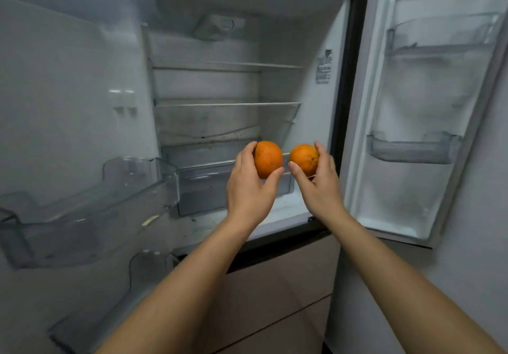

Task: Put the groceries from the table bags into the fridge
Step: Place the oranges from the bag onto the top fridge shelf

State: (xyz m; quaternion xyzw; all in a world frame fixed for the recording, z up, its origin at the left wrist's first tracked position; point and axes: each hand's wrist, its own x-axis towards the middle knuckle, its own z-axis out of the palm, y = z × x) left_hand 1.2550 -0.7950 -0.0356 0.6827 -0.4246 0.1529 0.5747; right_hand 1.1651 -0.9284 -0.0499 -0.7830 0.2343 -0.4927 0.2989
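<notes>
Hovering before the drawer (203,188), left grip (247,188) holds left orange (268,159), right grip (319,186) right orange (303,159).

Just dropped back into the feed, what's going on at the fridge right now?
A person stands at the open fridge, with its left door and right door swung wide. The left hand holds one orange and the right hand holds a second orange, fingers curled round each. Both fruits are side by side in the air in front of the clear drawer, below the glass shelves. Neither is set down yet.
</notes>
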